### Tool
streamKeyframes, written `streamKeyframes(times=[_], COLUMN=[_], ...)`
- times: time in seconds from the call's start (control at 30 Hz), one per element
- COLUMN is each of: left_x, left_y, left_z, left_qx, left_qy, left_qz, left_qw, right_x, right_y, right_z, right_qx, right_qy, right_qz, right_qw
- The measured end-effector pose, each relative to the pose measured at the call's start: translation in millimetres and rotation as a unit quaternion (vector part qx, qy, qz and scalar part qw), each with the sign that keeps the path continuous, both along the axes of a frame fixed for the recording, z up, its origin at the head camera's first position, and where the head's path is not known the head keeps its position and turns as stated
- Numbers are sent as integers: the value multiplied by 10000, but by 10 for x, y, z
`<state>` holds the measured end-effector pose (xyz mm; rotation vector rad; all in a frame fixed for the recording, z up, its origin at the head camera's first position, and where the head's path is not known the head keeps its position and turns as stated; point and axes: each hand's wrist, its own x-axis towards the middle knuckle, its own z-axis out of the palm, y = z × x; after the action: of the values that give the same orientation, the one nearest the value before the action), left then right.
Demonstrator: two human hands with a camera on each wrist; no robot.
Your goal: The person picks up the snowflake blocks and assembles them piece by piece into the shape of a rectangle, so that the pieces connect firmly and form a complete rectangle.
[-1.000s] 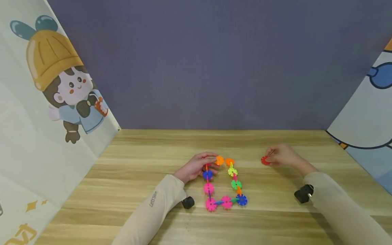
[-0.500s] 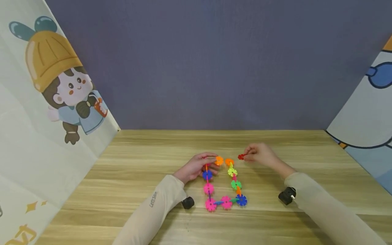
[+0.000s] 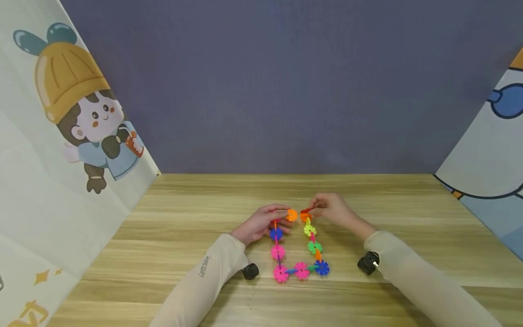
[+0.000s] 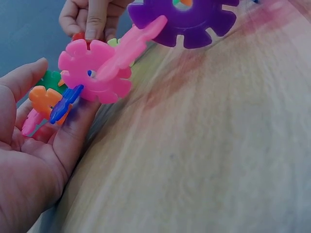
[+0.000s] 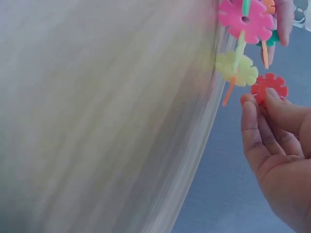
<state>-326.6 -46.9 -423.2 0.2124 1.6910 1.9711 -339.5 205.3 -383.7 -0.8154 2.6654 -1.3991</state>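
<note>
A U-shaped chain of notched plastic snowflake discs (image 3: 301,270) in several colours stands at the table's middle. At its upper left end, my left hand (image 3: 261,222) pinches the chain beside an orange disc (image 3: 292,215), with other fingers behind the links. In the left wrist view, a pink disc (image 4: 80,70) and a blue disc (image 4: 66,103) lie close along these fingers. My right hand (image 3: 333,211) pinches a red snowflake disc (image 5: 276,83) between thumb and fingertips. From the head view, this red disc overlaps the orange disc (image 3: 304,218) at the chain's upper right end.
The wooden table (image 3: 184,200) runs back to a dark grey-blue panel (image 3: 261,91). Printed cartoon panels flank it, with a cartoon child (image 3: 102,118) on the left one. Each wrist wears a small black camera (image 3: 250,271).
My right hand has moved left with the red disc, from well right of the chain to its upper right end. The left hand and the chain stay in place.
</note>
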Motion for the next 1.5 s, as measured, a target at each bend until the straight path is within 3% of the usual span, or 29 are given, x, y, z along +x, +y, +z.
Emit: streamKeyframes(times=[0.27, 0.53, 0.77, 1.17, 1.5], left_x=[38, 35, 28, 6, -12], left_y=[10, 2, -10, -44, -22], left_z=[-4, 20, 29, 1, -3], left_qx=[39, 38, 44, 164, 236], left_qy=[-14, -1, 3, 56, -79], left_qz=[-39, -48, 0, -176, -103], left_qw=[10000, 10000, 10000, 9997, 9996], right_x=[23, 42, 8, -5, -8], right_y=[-61, -89, -121, -182, -230], right_z=[-7, -13, -24, 15, 5], right_qx=[254, 66, 64, 56, 249], right_qy=[195, 40, 191, -23, 330], right_qz=[43, 1, 143, 30, -115], right_qw=[9995, 10000, 9997, 10000, 9991])
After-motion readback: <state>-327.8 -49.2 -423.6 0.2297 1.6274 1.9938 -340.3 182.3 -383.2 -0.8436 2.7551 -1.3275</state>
